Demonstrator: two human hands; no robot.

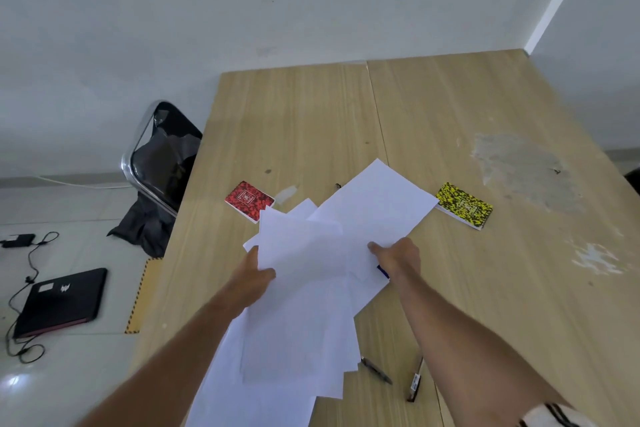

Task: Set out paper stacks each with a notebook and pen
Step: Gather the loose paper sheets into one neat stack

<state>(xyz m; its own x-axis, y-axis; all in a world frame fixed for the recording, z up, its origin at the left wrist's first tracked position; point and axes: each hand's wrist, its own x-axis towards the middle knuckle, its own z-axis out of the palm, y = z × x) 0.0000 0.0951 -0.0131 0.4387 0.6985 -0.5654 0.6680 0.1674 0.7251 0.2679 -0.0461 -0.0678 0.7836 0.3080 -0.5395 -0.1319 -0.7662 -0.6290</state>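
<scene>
A loose spread of white paper sheets (pixel 304 305) covers the middle of the wooden table (pixel 311 121). My left hand (pixel 254 279) grips the left edge of several sheets. My right hand (pixel 398 258) pinches one sheet (pixel 377 204) that points away toward the far side. A red notebook (pixel 249 200) lies beyond the papers on the left and a yellow-black notebook (pixel 464 205) on the right. Two pens lie near the front: a dark pen (pixel 375 370) and another pen (pixel 415 380). Something blue (pixel 382 270) shows under my right hand.
A black chair (pixel 162 156) with dark cloth on it stands at the table's left edge. On the floor to the left lie a closed black laptop (pixel 60 302) and its charger cable (pixel 27 263). The table's right part has a worn patch (pixel 523 166).
</scene>
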